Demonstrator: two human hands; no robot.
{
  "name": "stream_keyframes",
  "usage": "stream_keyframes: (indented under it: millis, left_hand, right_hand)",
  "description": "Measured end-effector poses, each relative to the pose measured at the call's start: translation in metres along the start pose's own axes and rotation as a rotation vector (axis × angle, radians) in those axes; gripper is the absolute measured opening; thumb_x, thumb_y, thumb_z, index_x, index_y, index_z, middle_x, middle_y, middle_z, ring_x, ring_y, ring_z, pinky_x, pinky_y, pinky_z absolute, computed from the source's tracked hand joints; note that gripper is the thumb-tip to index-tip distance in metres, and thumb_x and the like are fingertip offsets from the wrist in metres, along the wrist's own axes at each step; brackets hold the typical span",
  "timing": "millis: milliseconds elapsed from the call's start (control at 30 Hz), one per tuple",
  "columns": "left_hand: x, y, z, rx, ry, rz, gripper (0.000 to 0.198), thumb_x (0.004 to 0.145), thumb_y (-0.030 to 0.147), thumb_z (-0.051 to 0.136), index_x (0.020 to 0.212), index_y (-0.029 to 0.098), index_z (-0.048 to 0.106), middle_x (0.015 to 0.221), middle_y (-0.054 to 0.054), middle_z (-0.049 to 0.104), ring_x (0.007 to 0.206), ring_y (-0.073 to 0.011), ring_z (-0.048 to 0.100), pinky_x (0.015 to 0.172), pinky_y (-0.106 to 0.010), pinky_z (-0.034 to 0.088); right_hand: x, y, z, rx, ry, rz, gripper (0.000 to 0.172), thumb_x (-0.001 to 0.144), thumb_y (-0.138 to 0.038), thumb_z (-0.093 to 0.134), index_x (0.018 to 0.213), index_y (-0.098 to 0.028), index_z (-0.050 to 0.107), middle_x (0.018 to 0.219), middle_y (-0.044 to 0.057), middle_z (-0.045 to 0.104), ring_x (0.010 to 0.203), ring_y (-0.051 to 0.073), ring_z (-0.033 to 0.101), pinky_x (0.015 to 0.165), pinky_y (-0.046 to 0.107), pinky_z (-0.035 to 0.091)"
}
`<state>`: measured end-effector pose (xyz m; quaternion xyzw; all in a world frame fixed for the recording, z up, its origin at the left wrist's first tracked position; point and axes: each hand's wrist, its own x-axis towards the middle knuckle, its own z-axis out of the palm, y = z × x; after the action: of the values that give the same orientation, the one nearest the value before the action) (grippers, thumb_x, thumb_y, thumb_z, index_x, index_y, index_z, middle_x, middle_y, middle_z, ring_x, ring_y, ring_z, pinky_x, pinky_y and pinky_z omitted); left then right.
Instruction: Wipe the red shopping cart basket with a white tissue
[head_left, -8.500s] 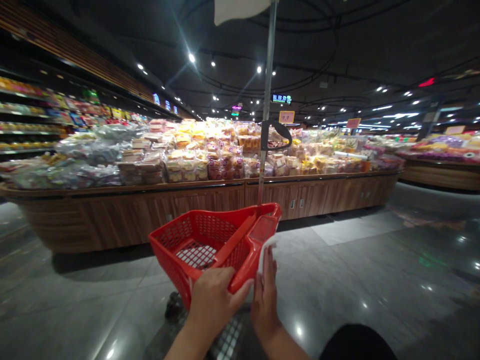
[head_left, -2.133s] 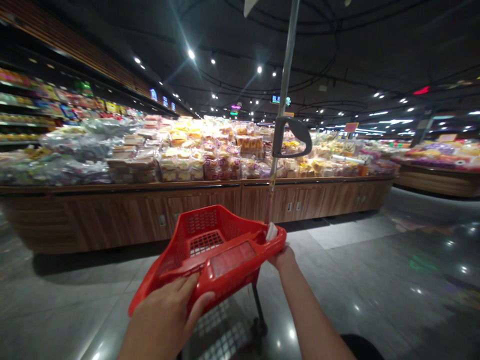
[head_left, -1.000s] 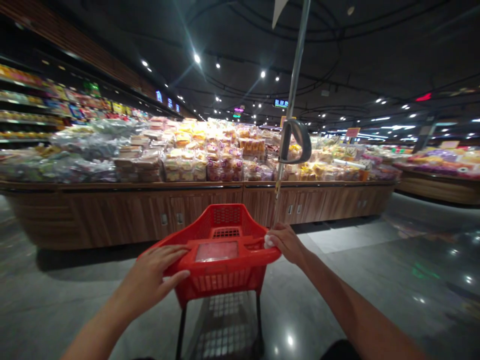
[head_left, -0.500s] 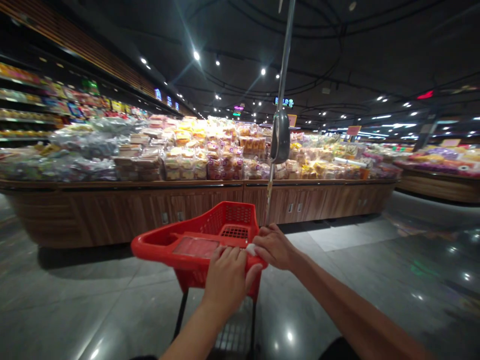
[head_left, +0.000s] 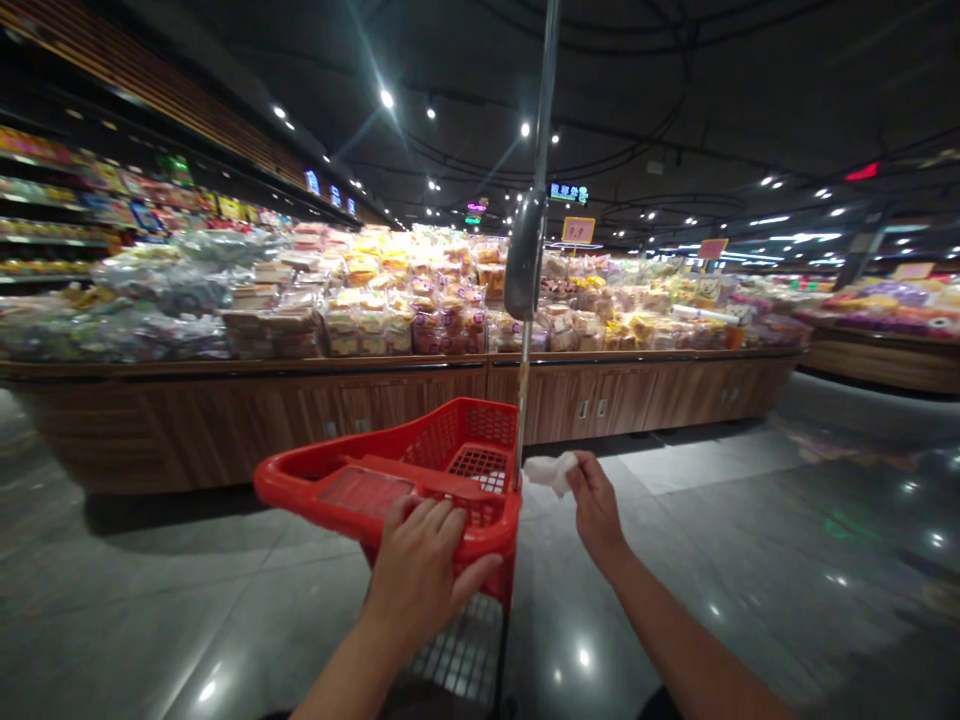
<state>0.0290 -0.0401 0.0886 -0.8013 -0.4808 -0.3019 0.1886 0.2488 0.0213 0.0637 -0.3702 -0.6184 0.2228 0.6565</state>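
A red plastic shopping cart [head_left: 300, 488] stands in front of me, its basket showing a grid floor. My left hand [head_left: 421, 550] grips the cart's handle with the fingers over the top and the thumb stretched along the near side. To the right of the cart, my right hand [head_left: 596, 500] pinches a crumpled white tissue [head_left: 551, 473] between thumb and fingers, apart from the handle. A thin metal pole [head_left: 523, 400] rises by the cart's right corner, close to the tissue. High on the pole sits a dark rounded device [head_left: 523, 260].
Ahead runs a long wood-panelled display counter [head_left: 420, 400] heaped with bagged bread and snacks [head_left: 367, 310]. Stocked shelves [head_left: 45, 215] line the left. Another rounded counter [head_left: 885, 355] stands at the right. The grey tiled floor [head_left: 675, 600] is shiny.
My right hand has left the cart handle and moved right, drawing out the tissue, which now shows more. My left hand stays on the handle. The pole appears shifted left.
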Motion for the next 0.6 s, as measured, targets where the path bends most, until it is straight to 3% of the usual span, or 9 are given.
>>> stream_keyframes:
  millis: [133,233,300,467,533,600]
  left_hand:
    - [-0.003,-0.006,-0.004,-0.014,0.066,0.055,0.031,0.073,0.049,0.061,0.084,0.020,0.059,0.084,-0.003,0.067,0.081,-0.0219,0.060,0.089,-0.041,0.033]
    - [-0.007,-0.012,-0.004,-0.016,0.091,0.096,0.031,0.073,0.049,0.059,0.085,0.020,0.059,0.084,-0.004,0.068,0.081,-0.0218,0.061,0.090,-0.042,0.032]
    - [-0.010,-0.017,-0.004,-0.017,0.098,0.110,0.031,0.074,0.049,0.058,0.085,0.020,0.058,0.084,-0.004,0.068,0.081,-0.0219,0.061,0.090,-0.042,0.032]
    - [-0.020,-0.033,-0.007,-0.021,0.120,0.183,0.039,0.074,0.055,0.056,0.091,0.021,0.057,0.086,-0.005,0.068,0.084,-0.0236,0.061,0.091,-0.043,0.031]
    - [-0.023,-0.039,-0.009,-0.035,0.134,0.225,0.045,0.074,0.062,0.052,0.091,0.021,0.057,0.085,-0.005,0.068,0.084,-0.0239,0.061,0.090,-0.044,0.031]
    - [-0.025,-0.044,-0.011,-0.049,0.143,0.247,0.050,0.074,0.067,0.048,0.090,0.020,0.057,0.084,-0.006,0.068,0.083,-0.0241,0.062,0.090,-0.044,0.032]
  right_hand:
    - [-0.035,0.012,0.018,-0.126,-0.115,-0.058,0.021,0.093,-0.034,0.038,0.098,-0.022,0.054,0.089,0.004,0.060,0.081,0.018,0.055,0.072,0.031,0.043]
    - [-0.050,0.015,0.030,-0.227,-0.087,-0.174,0.020,0.093,-0.031,0.038,0.098,-0.023,0.055,0.092,0.006,0.060,0.090,0.022,0.054,0.079,0.036,0.042]
    - [-0.051,0.016,0.031,-0.216,-0.024,-0.138,0.018,0.092,-0.031,0.039,0.094,-0.023,0.055,0.089,0.005,0.059,0.086,0.021,0.054,0.076,0.035,0.042]
    - [-0.042,0.016,0.024,-0.110,0.288,0.064,0.019,0.094,-0.033,0.036,0.098,-0.021,0.050,0.083,0.004,0.058,0.075,0.018,0.053,0.066,0.031,0.043]
    - [-0.041,0.016,0.026,-0.162,0.214,-0.007,0.019,0.094,-0.033,0.037,0.100,-0.021,0.050,0.090,0.006,0.059,0.082,0.019,0.054,0.073,0.033,0.042]
    - [-0.041,0.018,0.032,-0.266,0.037,-0.118,0.018,0.092,-0.031,0.039,0.098,-0.022,0.053,0.093,0.006,0.060,0.088,0.021,0.053,0.079,0.036,0.040]
